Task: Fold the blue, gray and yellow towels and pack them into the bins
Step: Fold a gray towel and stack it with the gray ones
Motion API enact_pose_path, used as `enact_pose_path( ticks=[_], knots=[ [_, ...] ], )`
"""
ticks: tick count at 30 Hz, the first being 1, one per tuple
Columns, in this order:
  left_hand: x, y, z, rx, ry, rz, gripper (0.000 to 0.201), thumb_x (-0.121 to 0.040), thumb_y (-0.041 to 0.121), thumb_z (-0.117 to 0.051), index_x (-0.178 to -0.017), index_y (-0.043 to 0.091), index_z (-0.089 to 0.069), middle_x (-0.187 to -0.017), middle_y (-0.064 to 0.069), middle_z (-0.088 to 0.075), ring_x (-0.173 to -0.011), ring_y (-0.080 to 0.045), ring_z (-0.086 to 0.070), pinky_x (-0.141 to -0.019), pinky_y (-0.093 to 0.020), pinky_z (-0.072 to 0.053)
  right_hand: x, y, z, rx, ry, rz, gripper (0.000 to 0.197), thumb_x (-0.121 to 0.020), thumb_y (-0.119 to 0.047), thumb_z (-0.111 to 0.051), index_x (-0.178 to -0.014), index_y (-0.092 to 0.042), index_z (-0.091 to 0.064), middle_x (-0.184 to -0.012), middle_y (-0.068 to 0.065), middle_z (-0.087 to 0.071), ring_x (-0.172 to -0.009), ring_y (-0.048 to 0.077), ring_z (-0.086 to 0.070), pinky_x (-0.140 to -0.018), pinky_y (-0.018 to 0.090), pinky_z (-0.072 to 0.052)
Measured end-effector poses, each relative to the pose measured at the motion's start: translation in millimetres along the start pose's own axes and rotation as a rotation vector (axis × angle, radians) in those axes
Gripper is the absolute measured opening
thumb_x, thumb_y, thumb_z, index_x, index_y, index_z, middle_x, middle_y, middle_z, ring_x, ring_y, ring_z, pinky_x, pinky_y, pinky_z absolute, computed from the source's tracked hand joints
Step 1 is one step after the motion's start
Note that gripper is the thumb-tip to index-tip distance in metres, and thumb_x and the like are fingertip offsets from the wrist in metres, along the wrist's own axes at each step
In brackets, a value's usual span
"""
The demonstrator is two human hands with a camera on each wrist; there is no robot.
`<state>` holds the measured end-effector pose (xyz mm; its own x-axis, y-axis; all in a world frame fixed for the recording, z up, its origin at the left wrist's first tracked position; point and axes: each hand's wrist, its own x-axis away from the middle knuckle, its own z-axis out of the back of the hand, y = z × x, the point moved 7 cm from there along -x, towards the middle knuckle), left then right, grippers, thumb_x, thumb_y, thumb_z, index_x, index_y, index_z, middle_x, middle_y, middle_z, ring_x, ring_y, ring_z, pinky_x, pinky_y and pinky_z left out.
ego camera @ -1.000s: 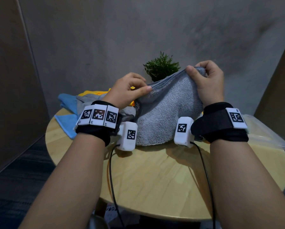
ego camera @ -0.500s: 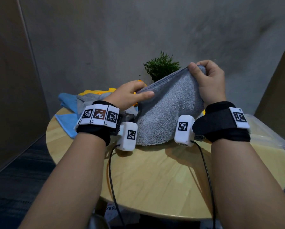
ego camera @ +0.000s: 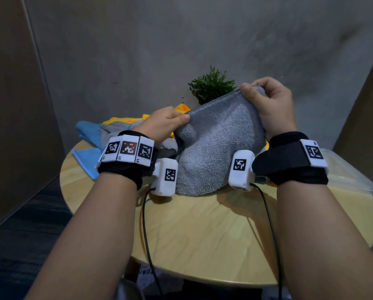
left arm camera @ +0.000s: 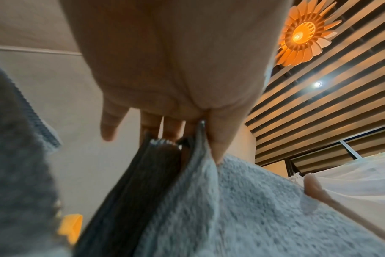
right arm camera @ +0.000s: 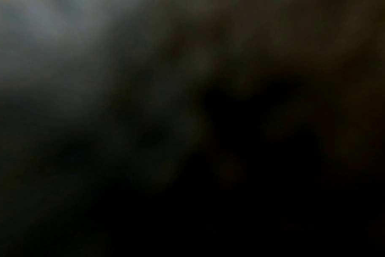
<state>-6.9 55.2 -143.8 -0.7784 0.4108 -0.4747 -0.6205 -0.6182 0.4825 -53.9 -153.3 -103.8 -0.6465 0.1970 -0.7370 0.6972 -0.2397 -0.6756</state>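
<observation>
Right now the left hand [ego camera: 162,123] pinches the top hem of the gray towel [ego camera: 213,152] between thumb and curled fingers [left arm camera: 218,139], and the right hand [ego camera: 270,107] grips the hem's other end higher up, thumb on the near side and fingers curled over the far side; its wrist view is dark, so that grip is read from the head view alone. Between them the towel hangs in a slack sheet whose lower edge rests on the round table [ego camera: 202,234]. It looks soft, light and limp, likely best held by its corners. Behind the towel lie blue [ego camera: 88,135] and yellow towels [ego camera: 120,121]; right of it sits a clear bin [ego camera: 352,176].
</observation>
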Motion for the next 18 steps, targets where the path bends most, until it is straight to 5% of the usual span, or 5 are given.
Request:
enact_pose_path(
  ticks=[4, 7, 9, 12, 18],
  knots=[
    [0, 4, 29, -0.106, 0.344, -0.075, 0.039, -0.097, 0.027, -0.050, -0.090, -0.008, -0.065, -0.096, -0.019, -0.051, -0.095, -0.030, -0.052, -0.073, -0.028, -0.030, -2, 0, 0, 0.152, -0.009, 0.003, 0.024, -0.070, -0.052, -0.073, -0.064, -0.037, -0.055, -0.078, -0.002, -0.046, -0.076, 0.014, -0.046, -0.072, 0.030, -0.038],
    [9, 11, 47, 0.039, 0.537, -0.175, 0.038, -0.090, 0.032, -0.055, -0.085, -0.003, -0.068, -0.085, -0.005, -0.051, -0.084, -0.018, -0.051, -0.071, -0.022, -0.033, -1, -4, 1, -0.014, -0.004, 0.002, 0.029, -0.081, -0.040, -0.068, -0.062, -0.029, -0.050, -0.068, -0.008, -0.048, -0.064, 0.007, -0.046, -0.065, 0.024, -0.039],
    [13, 14, 52, 0.195, 0.564, -0.215, 0.042, -0.089, 0.034, -0.051, -0.082, -0.004, -0.067, -0.079, 0.009, -0.044, -0.074, 0.001, -0.048, -0.070, -0.015, -0.035, -2, -4, 2, -0.220, -0.027, -0.032, 0.030, -0.089, -0.026, -0.060, -0.064, -0.021, -0.045, -0.056, -0.014, -0.048, -0.054, 0.003, -0.045, -0.057, 0.019, -0.038],
    [13, 12, 52, 0.242, 0.560, -0.206, 0.042, -0.095, 0.029, -0.044, -0.083, -0.008, -0.062, -0.079, 0.012, -0.042, -0.071, 0.010, -0.047, -0.069, -0.008, -0.033, -1, 2, 1, -0.225, -0.110, -0.113, 0.028, -0.088, -0.031, -0.056, -0.063, -0.023, -0.046, -0.058, -0.012, -0.046, -0.056, 0.005, -0.043, -0.057, 0.020, -0.036],
    [11, 8, 51, 0.087, 0.558, -0.218, 0.029, -0.096, 0.019, -0.047, -0.096, -0.005, -0.065, -0.089, -0.002, -0.055, -0.086, -0.012, -0.050, -0.070, -0.003, -0.031, -3, 10, 10, 0.047, -0.061, -0.088, 0.018, -0.078, -0.017, -0.076, -0.073, -0.022, -0.059, -0.066, -0.008, -0.060, -0.063, 0.006, -0.055, -0.057, 0.018, -0.045]
  ],
)
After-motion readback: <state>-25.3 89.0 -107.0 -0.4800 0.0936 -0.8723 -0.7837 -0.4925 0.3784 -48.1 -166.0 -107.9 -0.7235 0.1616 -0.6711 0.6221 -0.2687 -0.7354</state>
